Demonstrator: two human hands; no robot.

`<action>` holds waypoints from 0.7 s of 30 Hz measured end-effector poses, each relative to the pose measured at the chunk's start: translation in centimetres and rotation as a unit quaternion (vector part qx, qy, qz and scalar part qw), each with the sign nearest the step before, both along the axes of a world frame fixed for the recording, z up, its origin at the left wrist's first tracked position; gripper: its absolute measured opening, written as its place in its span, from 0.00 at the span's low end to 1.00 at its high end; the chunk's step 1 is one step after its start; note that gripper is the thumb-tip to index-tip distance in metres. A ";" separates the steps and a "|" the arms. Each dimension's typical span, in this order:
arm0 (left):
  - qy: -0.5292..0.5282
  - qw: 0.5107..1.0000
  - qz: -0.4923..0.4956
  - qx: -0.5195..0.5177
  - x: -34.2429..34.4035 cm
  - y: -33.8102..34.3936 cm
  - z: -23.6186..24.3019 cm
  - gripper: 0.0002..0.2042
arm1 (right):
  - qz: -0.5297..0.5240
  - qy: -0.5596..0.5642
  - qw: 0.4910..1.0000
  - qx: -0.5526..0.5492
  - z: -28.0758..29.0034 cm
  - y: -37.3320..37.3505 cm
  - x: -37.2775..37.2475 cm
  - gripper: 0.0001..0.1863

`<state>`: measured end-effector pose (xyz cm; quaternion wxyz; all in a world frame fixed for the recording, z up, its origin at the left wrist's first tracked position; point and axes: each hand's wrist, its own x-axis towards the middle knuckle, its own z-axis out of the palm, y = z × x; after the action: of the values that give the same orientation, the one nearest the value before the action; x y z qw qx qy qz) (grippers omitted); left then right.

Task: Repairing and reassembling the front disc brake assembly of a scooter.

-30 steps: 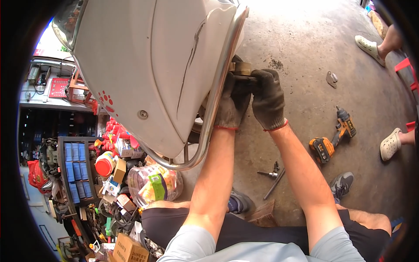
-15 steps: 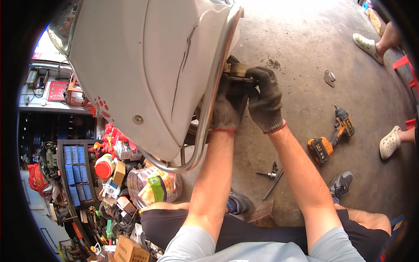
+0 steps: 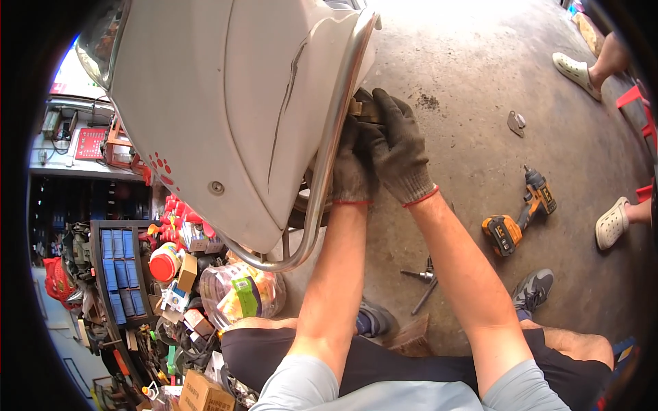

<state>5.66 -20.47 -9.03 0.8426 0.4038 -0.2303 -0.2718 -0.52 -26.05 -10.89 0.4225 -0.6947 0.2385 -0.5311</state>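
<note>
Both my hands wear dark, dirty work gloves with red cuffs. They meet beside the chrome guard bar (image 3: 340, 103) of a scooter with white, scratched body panels (image 3: 199, 103). My right hand (image 3: 401, 147) is closed around a round brass-coloured metal part (image 3: 356, 107), its fingers bent over the top and outer side. Just left of it and lower, my left hand (image 3: 351, 168) reaches up behind the bar. Its fingers are hidden by the bar and the other glove, so its grip does not show.
An orange-and-black cordless impact driver (image 3: 521, 212) lies on the concrete floor at right. Near it are a small metal plate (image 3: 516, 123) and a dark rod (image 3: 425, 296). Boxes and a clear plastic tub (image 3: 243, 294) crowd the left. Another person's clog (image 3: 612, 223) is at far right.
My right hand has moved left and inward, its fingers now covering more of the brass-coloured part. My left hand stays nearly in place.
</note>
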 end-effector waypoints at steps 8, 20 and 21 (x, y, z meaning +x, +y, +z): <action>0.082 0.995 -0.014 -0.054 -0.1 -0.3 0.3 0.20 | 0.012 0.013 1.000 -0.014 0.4 -0.1 -0.4 0.28; 0.087 0.994 -0.032 -0.062 1.3 -1.3 -1.4 0.17 | -0.019 -0.015 1.000 -0.016 -0.4 0.3 1.0 0.25; 0.085 0.994 -0.037 -0.061 1.4 -1.3 -1.3 0.17 | -0.024 -0.018 0.999 -0.021 -0.3 0.3 1.0 0.25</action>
<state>7.02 -21.72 -10.30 0.8716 0.3179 -0.1892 -0.3217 0.53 -25.73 -11.21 0.3990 -0.6880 0.2365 -0.5582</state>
